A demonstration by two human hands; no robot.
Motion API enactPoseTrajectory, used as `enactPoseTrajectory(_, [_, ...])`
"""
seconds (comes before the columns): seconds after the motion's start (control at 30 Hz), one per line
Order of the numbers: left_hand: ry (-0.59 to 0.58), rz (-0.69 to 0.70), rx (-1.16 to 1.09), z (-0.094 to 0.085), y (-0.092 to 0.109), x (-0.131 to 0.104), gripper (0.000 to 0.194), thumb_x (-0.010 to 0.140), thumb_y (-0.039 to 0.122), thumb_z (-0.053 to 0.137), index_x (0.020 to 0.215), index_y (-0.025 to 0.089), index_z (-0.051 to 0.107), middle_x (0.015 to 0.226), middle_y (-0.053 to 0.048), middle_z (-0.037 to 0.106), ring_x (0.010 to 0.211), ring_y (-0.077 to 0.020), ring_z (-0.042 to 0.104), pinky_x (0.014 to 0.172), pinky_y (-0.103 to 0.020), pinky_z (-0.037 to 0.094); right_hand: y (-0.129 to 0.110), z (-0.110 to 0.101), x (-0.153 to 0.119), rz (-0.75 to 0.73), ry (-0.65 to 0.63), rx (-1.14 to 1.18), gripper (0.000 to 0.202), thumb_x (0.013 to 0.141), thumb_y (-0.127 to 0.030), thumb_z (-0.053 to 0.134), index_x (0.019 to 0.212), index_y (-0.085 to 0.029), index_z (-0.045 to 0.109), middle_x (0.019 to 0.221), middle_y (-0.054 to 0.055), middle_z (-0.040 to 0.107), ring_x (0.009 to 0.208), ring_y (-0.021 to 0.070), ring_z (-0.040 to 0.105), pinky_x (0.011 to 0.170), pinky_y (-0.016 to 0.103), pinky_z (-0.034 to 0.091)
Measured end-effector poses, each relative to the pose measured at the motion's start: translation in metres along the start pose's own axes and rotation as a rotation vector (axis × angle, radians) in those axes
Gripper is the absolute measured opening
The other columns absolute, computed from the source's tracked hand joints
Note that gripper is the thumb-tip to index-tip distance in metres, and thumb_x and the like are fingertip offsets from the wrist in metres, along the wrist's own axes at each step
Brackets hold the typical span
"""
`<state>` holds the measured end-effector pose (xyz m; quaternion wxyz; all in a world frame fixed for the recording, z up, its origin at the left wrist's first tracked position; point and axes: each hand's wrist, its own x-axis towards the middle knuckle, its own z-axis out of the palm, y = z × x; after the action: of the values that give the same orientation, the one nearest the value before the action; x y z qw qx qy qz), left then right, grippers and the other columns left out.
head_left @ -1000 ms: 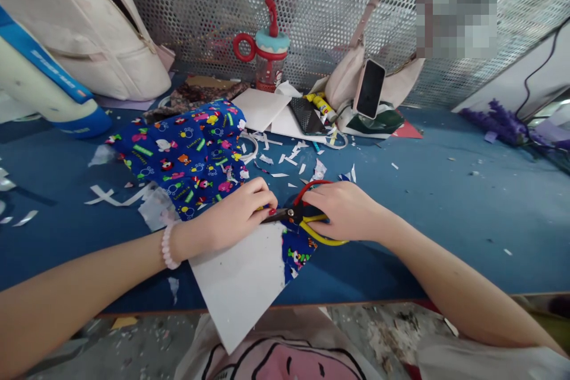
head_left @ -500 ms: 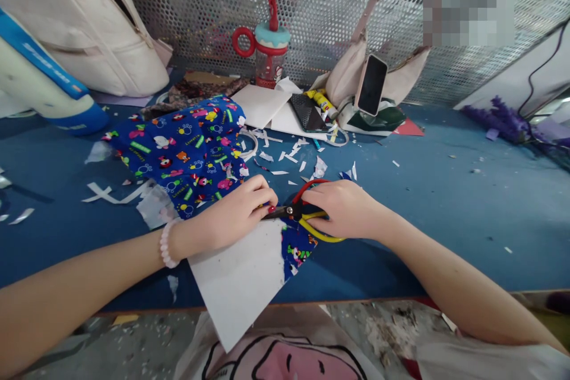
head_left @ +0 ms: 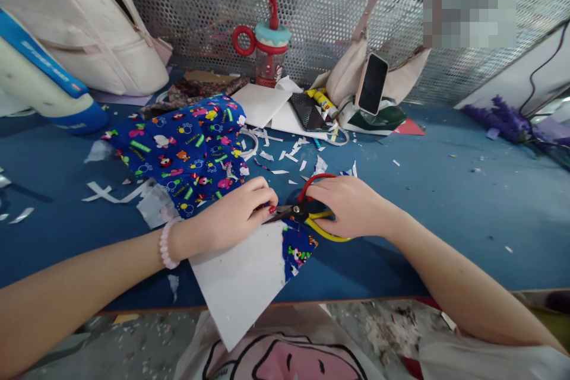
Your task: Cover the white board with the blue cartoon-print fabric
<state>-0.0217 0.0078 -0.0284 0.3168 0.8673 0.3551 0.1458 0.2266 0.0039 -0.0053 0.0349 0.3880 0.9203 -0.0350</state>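
My right hand (head_left: 351, 205) grips scissors (head_left: 299, 209) with one red and one yellow handle. Their dark blades point left, reaching the fingertips of my left hand (head_left: 243, 211). That hand is closed on the upper edge of a white card (head_left: 243, 279), which juts over the table's front edge. Blue cartoon-print fabric (head_left: 297, 249) shows along the card's right side. Whether the blades have material between them is hard to see. Beyond my left hand lies a larger piece of the same printed fabric (head_left: 191, 148).
White paper scraps (head_left: 289, 156) are strewn over the blue table (head_left: 445, 214). At the back stand a cup with a red straw (head_left: 271, 50), a handbag (head_left: 347, 71) with a phone (head_left: 372, 84) leaning on it, and a pale backpack (head_left: 98, 35). A blue-and-cream object (head_left: 48, 83) is at left.
My right hand and the scissors have drawn back slightly to the right, so more of the blades shows. My left hand and the card have stayed nearly in place.
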Motion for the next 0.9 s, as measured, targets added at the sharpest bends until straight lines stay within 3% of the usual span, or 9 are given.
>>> enactPoseTrajectory(0.9, [0.028,0.008,-0.065,0.003,0.000,0.000,0.019,0.094,0.025,0.040,0.088,0.018,0.056,0.099,-0.004,0.047,0.083,-0.0155,0.052,0.074,-0.031,0.047,-0.006,0.000,0.003,0.019,-0.033,0.024,0.016,0.077,-0.031,0.055,0.082,-0.017,0.059,0.076,0.005,0.065,0.066,0.0157,0.053,0.060,0.029,0.025])
